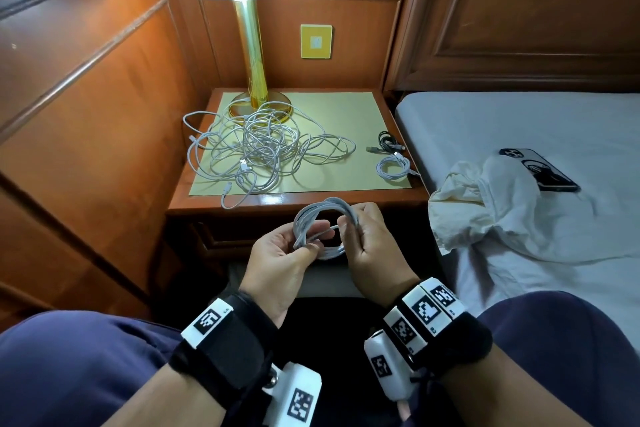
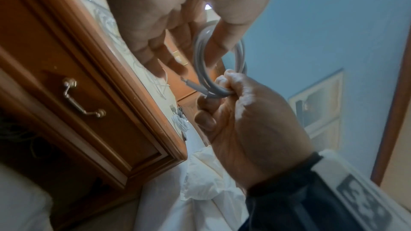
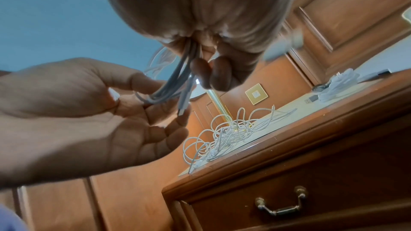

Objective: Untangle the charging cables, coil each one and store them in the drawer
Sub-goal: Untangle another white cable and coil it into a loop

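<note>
A coiled white cable (image 1: pixel 322 218) hangs between my two hands in front of the nightstand. My left hand (image 1: pixel 306 239) pinches its lower left side between thumb and fingers. My right hand (image 1: pixel 351 229) grips the right side, fingers curled round the bundled strands (image 2: pixel 241 53). One plug end (image 3: pixel 181 110) sticks out of the coil near my left palm. A big tangle of white cables (image 1: pixel 263 146) lies on the nightstand top (image 1: pixel 346 114). At its right edge sit a small coiled white cable (image 1: pixel 393 166) and a coiled black cable (image 1: pixel 388 142). The drawer (image 3: pixel 311 182) is closed, with its metal handle (image 3: pixel 280 203) showing.
A lamp (image 1: pixel 251 55) with a gold stem stands at the back of the nightstand, touching the tangle. On the right is a bed (image 1: pixel 519 121) with a crumpled white cloth (image 1: pixel 485 208) and a phone (image 1: pixel 540 170). Wood panelling (image 1: pixel 86 114) closes the left side.
</note>
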The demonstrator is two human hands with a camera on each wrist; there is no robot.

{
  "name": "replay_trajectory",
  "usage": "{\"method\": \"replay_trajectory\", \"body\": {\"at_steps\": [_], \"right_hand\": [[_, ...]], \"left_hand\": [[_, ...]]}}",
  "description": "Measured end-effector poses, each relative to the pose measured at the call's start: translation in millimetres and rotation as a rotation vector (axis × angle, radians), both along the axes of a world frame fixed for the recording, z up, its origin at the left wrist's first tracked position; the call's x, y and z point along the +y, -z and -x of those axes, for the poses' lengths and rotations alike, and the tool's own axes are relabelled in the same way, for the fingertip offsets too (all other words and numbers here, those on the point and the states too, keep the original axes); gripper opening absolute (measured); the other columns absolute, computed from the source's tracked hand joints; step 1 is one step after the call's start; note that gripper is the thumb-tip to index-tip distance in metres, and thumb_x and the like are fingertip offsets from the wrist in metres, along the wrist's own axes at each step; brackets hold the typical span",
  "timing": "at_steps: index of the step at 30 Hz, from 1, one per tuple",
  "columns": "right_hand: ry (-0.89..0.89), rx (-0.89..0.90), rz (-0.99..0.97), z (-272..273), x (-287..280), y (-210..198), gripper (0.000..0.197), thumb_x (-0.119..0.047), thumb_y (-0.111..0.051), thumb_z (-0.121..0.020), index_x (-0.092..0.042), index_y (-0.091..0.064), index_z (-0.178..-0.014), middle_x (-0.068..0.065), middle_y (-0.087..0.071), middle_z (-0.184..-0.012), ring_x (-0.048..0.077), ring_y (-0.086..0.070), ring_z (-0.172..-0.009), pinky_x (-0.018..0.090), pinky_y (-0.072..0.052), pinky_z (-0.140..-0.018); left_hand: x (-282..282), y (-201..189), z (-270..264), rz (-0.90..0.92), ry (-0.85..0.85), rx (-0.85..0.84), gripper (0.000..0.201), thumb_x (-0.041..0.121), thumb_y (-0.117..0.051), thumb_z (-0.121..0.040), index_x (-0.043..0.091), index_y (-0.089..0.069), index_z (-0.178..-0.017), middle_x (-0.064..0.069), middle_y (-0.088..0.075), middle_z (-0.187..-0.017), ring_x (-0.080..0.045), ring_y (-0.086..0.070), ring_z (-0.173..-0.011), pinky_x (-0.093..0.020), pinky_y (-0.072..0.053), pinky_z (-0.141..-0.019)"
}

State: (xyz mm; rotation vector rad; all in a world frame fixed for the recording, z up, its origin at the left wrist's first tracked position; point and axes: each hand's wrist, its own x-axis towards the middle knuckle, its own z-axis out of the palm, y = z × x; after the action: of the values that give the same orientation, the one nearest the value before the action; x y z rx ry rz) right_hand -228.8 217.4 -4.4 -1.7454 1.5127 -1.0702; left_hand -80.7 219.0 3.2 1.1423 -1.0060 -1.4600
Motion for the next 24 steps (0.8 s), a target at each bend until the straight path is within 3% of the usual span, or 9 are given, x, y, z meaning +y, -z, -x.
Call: {"method": "replay_trajectory", "body": {"at_steps": [3, 6, 9, 13, 17, 20, 21, 24], "right_hand": [[-0.024, -0.084, -0.047, 3, -1, 1, 0.023, -0.025, -0.042, -0.106, -0.027, -0.052, -0.086, -0.004, -0.044, -0.095, 0.000, -0.049, -0.074, 0.015, -0.038, -0.075], [-0.024, -0.200, -0.103, 3, -1, 2, 0.022, -0.040, -0.042, -0.100, -0.027, -0.056, -0.090, -0.002, -0.049, -0.089, 0.004, -0.049, -0.067, 0.026, -0.039, -0.071], [0.030, -0.273, -0.138, 2, -2, 4, 0.036, -0.050, -0.043, -0.092, -0.018, -0.059, -0.086, -0.003, -0.052, -0.074, 0.007, -0.049, -0.058, 0.029, -0.039, -0.064], [0.025, -0.167, -0.134, 4, -2, 5, 0.038, -0.050, -0.045, -0.100, -0.018, -0.056, -0.081, -0.009, -0.052, -0.066, 0.007, -0.048, -0.059, 0.030, -0.041, -0.062], [0.005, -0.084, -0.056, 2, 2, 0, 0.032, -0.036, -0.043, -0.105, -0.014, -0.055, -0.084, -0.008, -0.053, -0.070, 0.003, -0.048, -0.063, 0.022, -0.039, -0.063], [0.039, -0.035, 0.018, 3, 2, 2, 0.033, -0.036, -0.042, -0.105, -0.012, -0.057, -0.089, 0.000, -0.056, -0.074, 0.007, -0.050, -0.066, 0.021, -0.039, -0.062], [0.063, -0.037, 0.042, 5, 1, 3, 0.032, -0.036, -0.043, -0.105, -0.013, -0.058, -0.090, 0.000, -0.056, -0.075, 0.007, -0.051, -0.066, 0.019, -0.039, -0.061], [0.113, -0.029, 0.132, 6, 1, 3, 0.024, -0.032, -0.044, -0.105, -0.027, -0.052, -0.083, -0.008, -0.053, -0.073, 0.006, -0.051, -0.068, 0.016, -0.036, -0.065]], "left_hand": [[-1, -3, 1, 0.024, 0.011, 0.039, 0.039, -0.023, -0.049, -0.087, 0.006, -0.075, -0.091, -0.012, -0.077, -0.093, -0.015, -0.073, -0.090, -0.017, -0.054, -0.074], [-1, -7, 1, 0.048, 0.032, 0.056, 0.043, -0.025, -0.045, -0.082, 0.006, -0.075, -0.078, -0.012, -0.075, -0.079, -0.015, -0.071, -0.076, -0.018, -0.055, -0.068], [0, -12, 2, 0.102, 0.073, 0.047, 0.031, -0.012, -0.051, -0.068, 0.010, -0.072, -0.060, -0.012, -0.069, -0.066, -0.017, -0.065, -0.067, -0.021, -0.054, -0.065], [3, -13, 1, 0.168, 0.237, -0.001, 0.019, -0.002, -0.045, -0.053, 0.007, -0.062, -0.049, -0.015, -0.059, -0.054, -0.016, -0.052, -0.062, -0.019, -0.044, -0.062], [3, -11, -2, 0.222, 0.235, -0.009, 0.019, -0.002, -0.044, -0.053, 0.008, -0.061, -0.050, -0.012, -0.059, -0.055, -0.018, -0.054, -0.061, -0.020, -0.045, -0.063], [3, -8, -2, 0.227, 0.182, 0.051, 0.012, -0.003, -0.051, -0.058, 0.005, -0.060, -0.059, -0.006, -0.062, -0.074, -0.011, -0.062, -0.075, -0.017, -0.047, -0.071], [2, -7, -2, 0.219, 0.174, 0.046, 0.007, 0.002, -0.056, -0.059, 0.004, -0.061, -0.064, -0.003, -0.061, -0.078, -0.008, -0.060, -0.078, -0.016, -0.046, -0.071], [1, -2, -2, 0.173, 0.154, -0.023, 0.022, 0.031, -0.068, -0.061, 0.015, -0.062, -0.075, 0.008, -0.058, -0.076, -0.006, -0.052, -0.073, -0.019, -0.042, -0.065]]}}
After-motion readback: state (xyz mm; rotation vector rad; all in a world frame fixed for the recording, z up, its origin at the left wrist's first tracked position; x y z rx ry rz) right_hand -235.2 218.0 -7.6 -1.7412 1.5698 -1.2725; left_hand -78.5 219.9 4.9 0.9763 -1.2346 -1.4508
